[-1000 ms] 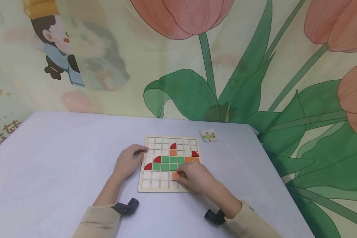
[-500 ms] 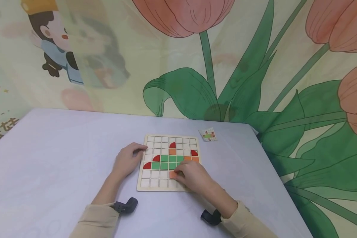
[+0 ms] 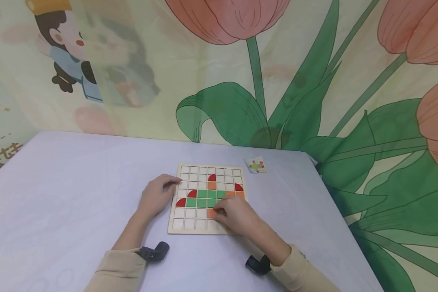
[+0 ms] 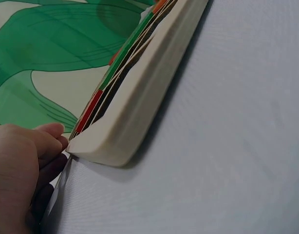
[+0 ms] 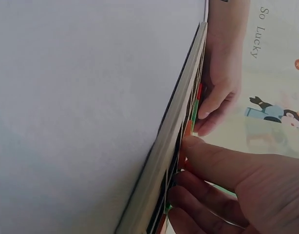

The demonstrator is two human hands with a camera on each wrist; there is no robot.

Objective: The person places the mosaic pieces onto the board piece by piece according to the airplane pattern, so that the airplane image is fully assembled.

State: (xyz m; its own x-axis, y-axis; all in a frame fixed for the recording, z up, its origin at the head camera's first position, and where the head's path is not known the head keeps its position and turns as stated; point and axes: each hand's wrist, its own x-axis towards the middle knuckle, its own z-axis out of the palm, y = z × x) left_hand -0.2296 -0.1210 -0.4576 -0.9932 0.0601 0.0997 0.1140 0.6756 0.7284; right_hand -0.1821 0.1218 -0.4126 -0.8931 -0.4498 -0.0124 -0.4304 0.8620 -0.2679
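Observation:
A wooden grid board [image 3: 184, 232] lies on the table with green squares [image 3: 202, 198], orange squares [image 3: 211, 185] and red quarter-circle pieces [image 3: 192, 193] in its cells. My left hand [image 3: 158, 194] rests at the board's left edge, fingertips touching the rim. In the left wrist view, that hand [image 4: 20, 165] is beside a board corner. Below the green rows, my right hand [image 3: 237, 213] pinches an orange square tile [image 3: 210, 213] over a cell. The right wrist view has the right thumb [image 5: 198, 146] against the orange tile [image 5: 188, 129]; the right hand covers part of the board.
A small pattern card [image 3: 256, 165] lies behind the board's far right corner. The white tablecloth [image 3: 76, 194] spreads around the board. A printed backdrop with tulips [image 3: 226, 20] stands behind the table. Each wrist wears a black camera [image 3: 155, 252].
The orange tile and right fingertips have shifted slightly left, and the tile now sits more squarely in line with the cell below the green rows. The left hand stays at the rim.

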